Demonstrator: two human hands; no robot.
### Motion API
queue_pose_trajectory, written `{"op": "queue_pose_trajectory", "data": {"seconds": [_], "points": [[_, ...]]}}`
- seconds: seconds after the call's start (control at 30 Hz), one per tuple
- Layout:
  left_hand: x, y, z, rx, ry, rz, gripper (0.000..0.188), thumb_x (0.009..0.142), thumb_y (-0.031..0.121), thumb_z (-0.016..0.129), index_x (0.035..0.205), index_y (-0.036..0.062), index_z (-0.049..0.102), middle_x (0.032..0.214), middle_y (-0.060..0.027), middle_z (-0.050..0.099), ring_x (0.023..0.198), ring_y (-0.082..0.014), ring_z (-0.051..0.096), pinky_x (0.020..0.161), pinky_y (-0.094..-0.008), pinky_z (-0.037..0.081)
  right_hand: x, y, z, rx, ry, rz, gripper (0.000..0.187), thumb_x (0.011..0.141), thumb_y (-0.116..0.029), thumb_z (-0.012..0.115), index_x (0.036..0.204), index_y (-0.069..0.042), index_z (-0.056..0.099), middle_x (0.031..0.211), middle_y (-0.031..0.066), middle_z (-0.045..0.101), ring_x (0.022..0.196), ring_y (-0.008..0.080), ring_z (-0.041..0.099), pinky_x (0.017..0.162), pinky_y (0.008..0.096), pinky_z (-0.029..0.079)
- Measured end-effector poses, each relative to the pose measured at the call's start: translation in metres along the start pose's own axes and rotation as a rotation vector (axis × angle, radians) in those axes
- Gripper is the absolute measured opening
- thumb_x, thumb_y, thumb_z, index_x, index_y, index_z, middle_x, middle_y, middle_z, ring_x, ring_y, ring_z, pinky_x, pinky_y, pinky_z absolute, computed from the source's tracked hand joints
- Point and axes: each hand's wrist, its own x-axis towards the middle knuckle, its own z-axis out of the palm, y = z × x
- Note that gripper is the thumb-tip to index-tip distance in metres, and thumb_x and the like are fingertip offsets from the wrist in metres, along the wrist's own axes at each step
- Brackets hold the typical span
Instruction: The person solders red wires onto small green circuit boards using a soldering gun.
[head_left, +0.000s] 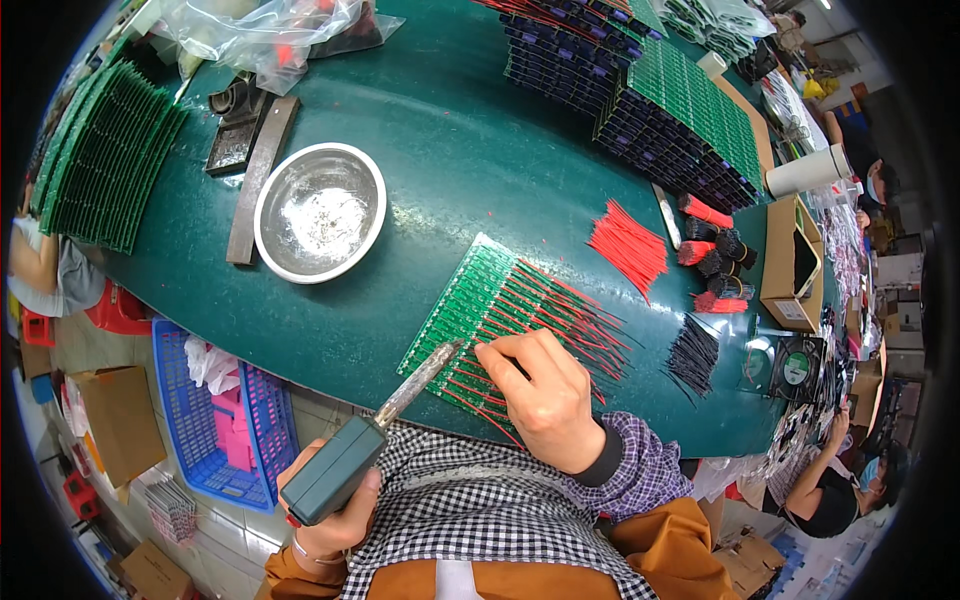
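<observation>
My left hand (350,515) is wrapped round the dark green handle of a soldering iron (402,398). Its metal barrel slants up to the right, and the tip is at the green circuit board panel (462,290) near the table's front edge. Just right of the tip, my right hand (545,395) pinches a thin wire, mostly hidden by the fingers, low over the panel. Rows of red and black wires (565,305) run from the panel out to the right, some passing under my right hand.
A metal bowl (372,235) stands left of the panel beside a flat metal bar (262,180). Loose red wires (630,245) and black wires (695,355) lie to the right, near an open cardboard box (797,265). Stacked boards (690,110) rise behind. Below left sits a blue basket (185,420).
</observation>
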Motion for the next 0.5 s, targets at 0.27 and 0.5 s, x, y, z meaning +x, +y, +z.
{"op": "queue_pose_trajectory", "data": {"seconds": [0.27,0.5], "points": [[0.0011,0.005,0.0004,-0.011,0.038,0.008,0.026,0.072,0.005,0.082,0.096,-0.0045,0.078,0.088,-0.0187,0.074,0.072,-0.0343,0.072,0.066,-0.0391,0.058,-0.0019,-0.0014,0.0001,0.003,0.006,0.009,0.034,0.07,0.006,0.074,0.103,0.003,0.076,0.093,0.0103,0.07,0.08,0.0258,0.067,0.065,0.0355,0.056],[-0.0071,-0.0001,-0.0018,-0.004,0.044,-0.04,0.028,0.071,0.006,0.083,0.097,-0.004,0.079,0.092,-0.0194,0.075,0.075,-0.0334,0.074,0.069,-0.0385,0.06,-0.0052,-0.0056,0.0021,0.003,0.049,-0.027,0.033,0.07,0.006,0.075,0.102,0.003,0.076,0.087,0.01,0.069,0.077,0.0253,0.065,0.064,0.0348,0.054]]}}
